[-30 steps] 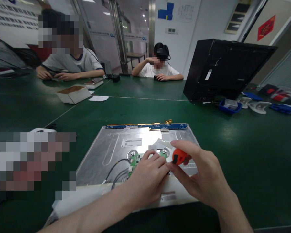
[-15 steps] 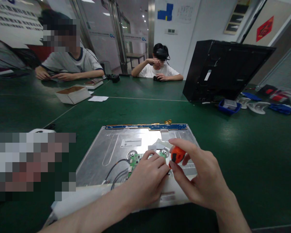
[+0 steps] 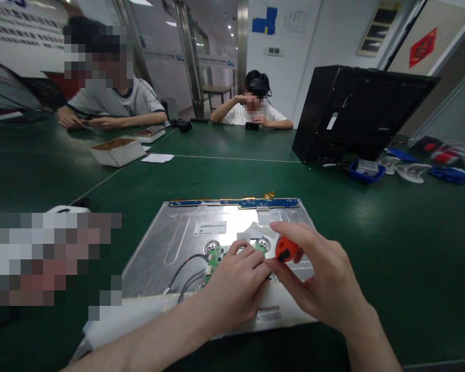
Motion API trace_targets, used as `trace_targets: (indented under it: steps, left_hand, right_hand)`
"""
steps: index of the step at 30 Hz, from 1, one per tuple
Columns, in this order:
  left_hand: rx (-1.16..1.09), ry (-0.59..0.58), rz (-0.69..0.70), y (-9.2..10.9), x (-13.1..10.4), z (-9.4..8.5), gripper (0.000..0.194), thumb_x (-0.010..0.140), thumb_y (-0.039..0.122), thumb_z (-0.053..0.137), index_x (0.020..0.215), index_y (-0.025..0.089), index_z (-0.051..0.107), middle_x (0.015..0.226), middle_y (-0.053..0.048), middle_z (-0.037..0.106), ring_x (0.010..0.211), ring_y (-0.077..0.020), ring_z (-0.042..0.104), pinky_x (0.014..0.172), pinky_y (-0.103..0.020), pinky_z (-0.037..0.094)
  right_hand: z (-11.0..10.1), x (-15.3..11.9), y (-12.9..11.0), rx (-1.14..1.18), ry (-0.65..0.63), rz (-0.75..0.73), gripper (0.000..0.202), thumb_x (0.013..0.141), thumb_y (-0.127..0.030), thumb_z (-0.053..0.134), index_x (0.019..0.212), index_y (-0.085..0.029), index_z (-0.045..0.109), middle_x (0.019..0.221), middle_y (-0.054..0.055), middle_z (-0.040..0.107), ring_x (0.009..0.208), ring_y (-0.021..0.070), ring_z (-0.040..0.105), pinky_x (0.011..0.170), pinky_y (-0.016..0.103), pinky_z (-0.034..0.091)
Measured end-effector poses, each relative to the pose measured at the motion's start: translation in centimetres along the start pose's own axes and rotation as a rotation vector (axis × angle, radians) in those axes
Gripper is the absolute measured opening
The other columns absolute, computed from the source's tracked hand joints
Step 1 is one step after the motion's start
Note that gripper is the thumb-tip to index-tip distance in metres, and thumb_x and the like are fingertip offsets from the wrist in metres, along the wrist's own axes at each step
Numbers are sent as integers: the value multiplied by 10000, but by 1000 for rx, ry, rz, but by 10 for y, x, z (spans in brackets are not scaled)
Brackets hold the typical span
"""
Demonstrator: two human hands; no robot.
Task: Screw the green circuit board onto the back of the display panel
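Observation:
A metal display panel [image 3: 158, 258] lies flat on the green table, with a blue circuit strip [image 3: 232, 203] along its far edge. Near the panel's middle is a green circuit board [image 3: 213, 258] with dark cables at its left. My left hand [image 3: 242, 284] rests over this board with its fingers curled; what they hold, if anything, is hidden. My right hand [image 3: 318, 274] grips an orange-red tool handle [image 3: 285, 249] between thumb and fingers, just right of my left hand. The tool's lower end is hidden by the fingers.
A black monitor casing [image 3: 356, 113] stands at the back right, beside a blue tray [image 3: 366, 173]. An open white box [image 3: 118, 152] is at the back left. Two people sit across the table [image 3: 225, 175]. A blurred-out area covers the left edge.
The orange-red handle has turned in my right hand, and its dark patch has shifted. My right thumb has moved slightly left. My left hand looks unchanged.

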State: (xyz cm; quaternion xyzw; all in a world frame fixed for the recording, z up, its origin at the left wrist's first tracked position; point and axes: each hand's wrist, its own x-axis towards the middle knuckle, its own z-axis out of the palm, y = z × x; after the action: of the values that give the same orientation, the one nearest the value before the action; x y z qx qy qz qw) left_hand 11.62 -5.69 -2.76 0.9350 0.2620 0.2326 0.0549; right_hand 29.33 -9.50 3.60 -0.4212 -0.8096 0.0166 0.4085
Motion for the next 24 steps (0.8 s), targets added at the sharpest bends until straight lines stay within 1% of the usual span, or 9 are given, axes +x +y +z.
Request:
trace_targets:
  steps: [5, 8, 13, 19, 24]
  left_hand:
    - [-8, -15, 3, 0, 1, -1, 142, 820, 108, 519, 888, 192, 611, 887, -56, 673, 883, -240, 613, 960, -450, 389]
    - [-20, -20, 0, 1, 1, -3, 141, 815, 112, 514, 877, 190, 614, 892, -60, 674, 879, -240, 606, 956, -456, 395]
    - [-19, -8, 4, 2, 2, -4, 135, 820, 107, 489, 804, 190, 595, 851, -54, 670, 818, -228, 591, 939, -458, 396]
    - [-19, -19, -7, 2, 2, -6, 151, 856, 112, 478, 855, 188, 608, 871, -62, 684, 859, -239, 607, 927, -449, 400]
    - [-22, -16, -17, 3, 2, -7, 139, 862, 110, 492, 885, 184, 608, 920, -73, 697, 905, -253, 618, 920, -450, 403]
  right_hand:
    - [-2, 0, -3, 49, -19, 14, 498, 883, -173, 572, 1358, -198, 426, 1074, 44, 661, 818, 145, 620, 697, 265, 521]
    - [-3, 0, -4, 62, -21, 15, 528, 862, -146, 559, 1369, -194, 419, 1052, 44, 662, 814, 151, 621, 718, 281, 534]
    - [-3, 0, -3, 43, 2, 19, 498, 869, -147, 548, 1350, -199, 433, 959, 32, 649, 769, 153, 618, 667, 276, 530]
    - [-2, 0, -1, -7, 24, -12, 407, 909, -178, 559, 1301, -202, 454, 1013, 48, 669, 724, 132, 618, 597, 250, 498]
    - [-1, 0, 0, -37, 18, -7, 327, 934, -242, 582, 1247, -217, 491, 974, 43, 668, 728, 138, 629, 549, 243, 464]
